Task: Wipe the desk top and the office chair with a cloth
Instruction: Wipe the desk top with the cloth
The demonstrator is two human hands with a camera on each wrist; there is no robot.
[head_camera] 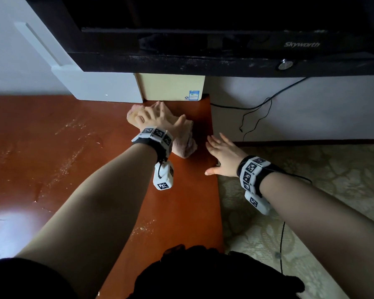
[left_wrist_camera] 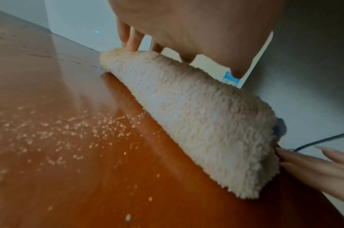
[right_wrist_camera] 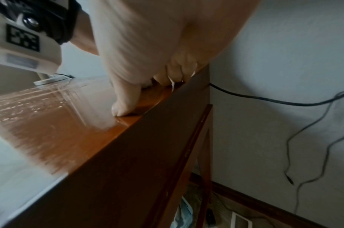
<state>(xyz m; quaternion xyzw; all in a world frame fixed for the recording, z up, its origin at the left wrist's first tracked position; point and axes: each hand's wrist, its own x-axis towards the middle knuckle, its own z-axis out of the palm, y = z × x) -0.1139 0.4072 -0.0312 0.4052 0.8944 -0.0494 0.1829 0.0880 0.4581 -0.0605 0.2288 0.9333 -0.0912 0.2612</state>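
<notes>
- One tabletop, crumb-strewn, beneath both hands.
- One cloth, under left hand, fingers spread, pressing.
- Right hand, fingers spread, at edge; likely risk: crumbs swept off onto floor.

A fluffy cream cloth lies bunched on the glossy reddish-brown table, pressed from above by the left hand, its fingers on the cloth's far end. Pale specks scatter left of the cloth. The right hand's fingers touch its near right edge.
</notes>
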